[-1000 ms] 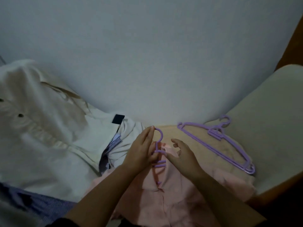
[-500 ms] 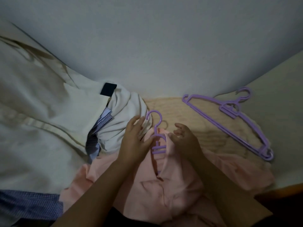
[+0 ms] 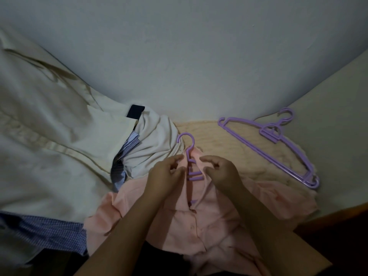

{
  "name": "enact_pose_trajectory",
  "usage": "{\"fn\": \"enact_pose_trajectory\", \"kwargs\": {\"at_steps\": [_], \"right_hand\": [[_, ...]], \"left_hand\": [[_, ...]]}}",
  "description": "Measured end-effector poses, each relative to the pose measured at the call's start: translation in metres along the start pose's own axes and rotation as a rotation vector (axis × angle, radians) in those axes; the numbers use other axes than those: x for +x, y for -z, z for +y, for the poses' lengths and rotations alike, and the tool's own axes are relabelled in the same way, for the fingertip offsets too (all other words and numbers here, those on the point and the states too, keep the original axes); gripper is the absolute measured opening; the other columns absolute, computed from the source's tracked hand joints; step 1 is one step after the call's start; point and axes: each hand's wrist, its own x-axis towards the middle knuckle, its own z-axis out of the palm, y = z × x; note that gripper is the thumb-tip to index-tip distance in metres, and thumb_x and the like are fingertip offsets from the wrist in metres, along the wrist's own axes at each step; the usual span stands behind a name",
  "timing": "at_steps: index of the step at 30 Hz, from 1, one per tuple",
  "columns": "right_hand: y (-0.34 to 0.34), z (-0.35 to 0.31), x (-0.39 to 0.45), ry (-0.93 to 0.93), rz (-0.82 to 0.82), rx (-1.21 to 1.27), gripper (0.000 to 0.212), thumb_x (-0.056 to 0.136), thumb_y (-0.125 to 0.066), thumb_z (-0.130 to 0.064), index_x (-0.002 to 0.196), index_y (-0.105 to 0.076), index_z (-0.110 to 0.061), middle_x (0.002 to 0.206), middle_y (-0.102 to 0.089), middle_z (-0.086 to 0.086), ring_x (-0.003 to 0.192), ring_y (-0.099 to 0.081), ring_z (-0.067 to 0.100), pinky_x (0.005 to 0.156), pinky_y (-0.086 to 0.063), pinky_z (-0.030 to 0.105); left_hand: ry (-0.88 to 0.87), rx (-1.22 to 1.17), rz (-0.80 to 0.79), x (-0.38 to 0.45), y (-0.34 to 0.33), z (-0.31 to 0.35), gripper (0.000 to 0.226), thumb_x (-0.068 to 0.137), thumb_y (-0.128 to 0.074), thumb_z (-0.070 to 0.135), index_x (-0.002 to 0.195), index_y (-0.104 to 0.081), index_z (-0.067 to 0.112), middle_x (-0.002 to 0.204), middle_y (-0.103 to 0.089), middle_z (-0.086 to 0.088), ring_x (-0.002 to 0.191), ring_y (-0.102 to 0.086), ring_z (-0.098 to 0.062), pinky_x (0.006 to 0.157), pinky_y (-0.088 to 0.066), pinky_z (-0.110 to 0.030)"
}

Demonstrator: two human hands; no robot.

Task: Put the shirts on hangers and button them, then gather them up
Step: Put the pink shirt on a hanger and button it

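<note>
A single head-worn wide-angle view looks forward and steeply down, close over a pale pink cotton shirt [image 3: 199, 220] against a plain grey-white wall [image 3: 189, 56].

A shirt [image 3: 201, 220] lies under both hands, its hanger [image 3: 190, 156] between them, spare hangers [image 3: 274, 148] to the right, more shirts [image 3: 49, 152] left.

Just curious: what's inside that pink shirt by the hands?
A purple hanger: its hook and neck bars stick out of the pink shirt collar. Its shoulders are covered by fabric, so they cannot be seen.
</note>
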Motion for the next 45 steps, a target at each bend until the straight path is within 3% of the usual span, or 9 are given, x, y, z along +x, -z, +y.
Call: {"fn": "enact_pose_trajectory", "kwargs": {"at_steps": [3, 10, 14, 18, 24, 31, 36, 42, 45], "right_hand": [[0.002, -0.002, -0.007, -0.014, -0.084, 0.12, 0.024, 0.087, -0.06, -0.005, 0.104, -0.072, -0.015, 0.106, -0.068, 0.0, 0.099, -0.06, 0.006, 0.078, -0.04, 0.002], [0.011, 0.003, -0.005, -0.182, -0.254, 0.299, 0.025, 0.088, -0.058, -0.002, 0.095, -0.073, -0.021, 0.101, -0.069, -0.004, 0.094, -0.063, 0.004, 0.084, -0.048, 0.016], [0.017, 0.002, 0.002, -0.399, -0.233, 0.647, 0.018, 0.085, -0.061, -0.001, 0.1, -0.07, 0.002, 0.103, -0.068, 0.025, 0.094, -0.065, 0.034, 0.091, -0.051, 0.044], [0.022, 0.004, 0.006, -0.506, -0.193, 0.963, 0.027, 0.087, -0.047, 0.0, 0.087, -0.074, 0.001, 0.09, -0.072, 0.018, 0.079, -0.069, 0.026, 0.073, -0.058, 0.032], [0.019, -0.004, -0.003, -0.652, -0.193, 1.274, 0.027, 0.077, -0.049, -0.006, 0.067, -0.073, -0.001, 0.074, -0.07, 0.017, 0.06, -0.069, 0.028, 0.052, -0.058, 0.04], [0.006, 0.011, 0.008, -0.666, -0.074, 1.2, 0.016, 0.093, -0.05, -0.007, 0.092, -0.065, -0.006, 0.066, -0.07, 0.009, 0.056, -0.066, 0.017, 0.055, -0.054, 0.026], [-0.003, 0.037, -0.002, -0.598, -0.088, 0.926, 0.021, 0.091, -0.047, 0.001, 0.097, -0.06, -0.013, 0.046, -0.055, -0.003, 0.034, -0.044, 0.008, 0.037, -0.032, 0.016], [-0.009, 0.049, 0.002, -0.644, -0.062, 0.796, 0.03, 0.087, -0.048, 0.011, 0.094, -0.068, -0.009, 0.06, -0.054, 0.008, 0.044, -0.043, 0.013, 0.039, -0.038, 0.016], [-0.009, 0.046, 0.006, -0.601, -0.019, 0.677, 0.026, 0.087, -0.048, 0.011, 0.099, -0.066, -0.004, 0.049, -0.055, 0.003, 0.035, -0.047, 0.008, 0.035, -0.038, 0.017]], "left_hand": [[-0.02, -0.066, -0.071, -0.005, -0.002, 0.001, 0.027, 0.092, -0.058, 0.015, 0.109, -0.062, 0.036, 0.095, -0.062, 0.011, 0.088, -0.058, -0.007, 0.07, -0.039, -0.011], [0.257, -0.457, -0.235, -0.007, 0.005, -0.005, 0.043, 0.094, -0.037, -0.002, 0.108, -0.071, 0.021, 0.055, -0.062, 0.004, 0.042, -0.046, -0.007, 0.045, -0.038, -0.017], [0.413, -0.773, -0.24, 0.002, 0.017, -0.013, 0.042, 0.094, -0.04, -0.004, 0.09, -0.077, 0.016, 0.1, -0.071, -0.021, 0.083, -0.066, -0.029, 0.08, -0.056, -0.035], [0.515, -1.249, -0.418, 0.0, 0.029, -0.005, 0.018, 0.065, -0.066, -0.001, 0.078, -0.078, 0.004, 0.09, -0.072, -0.021, 0.073, -0.071, -0.029, 0.06, -0.06, -0.038], [0.574, -1.604, -0.371, 0.008, 0.018, -0.045, 0.076, 0.016, -0.083, -0.009, 0.091, -0.076, 0.002, 0.1, -0.069, -0.024, 0.082, -0.07, -0.037, 0.069, -0.056, -0.057], [0.685, -1.309, -0.253, 0.014, 0.015, -0.04, 0.044, 0.086, -0.034, -0.003, 0.117, -0.061, 0.012, 0.099, -0.069, -0.011, 0.082, -0.064, -0.022, 0.076, -0.055, -0.032], [0.619, -1.183, -0.226, 0.006, 0.0, -0.045, 0.043, 0.09, -0.044, -0.011, 0.123, -0.057, 0.014, 0.094, -0.072, -0.01, 0.077, -0.068, -0.021, 0.064, -0.059, -0.03], [0.753, -1.225, -0.119, -0.004, -0.006, -0.058, 0.038, 0.089, -0.041, -0.015, 0.108, -0.062, 0.01, 0.095, -0.069, -0.014, 0.084, -0.064, -0.024, 0.069, -0.058, -0.031], [0.683, -0.795, 0.037, -0.001, -0.012, -0.062, 0.031, 0.085, -0.05, -0.006, 0.107, -0.068, 0.007, 0.085, -0.067, -0.011, 0.079, -0.06, -0.023, 0.073, -0.05, -0.031]]}}
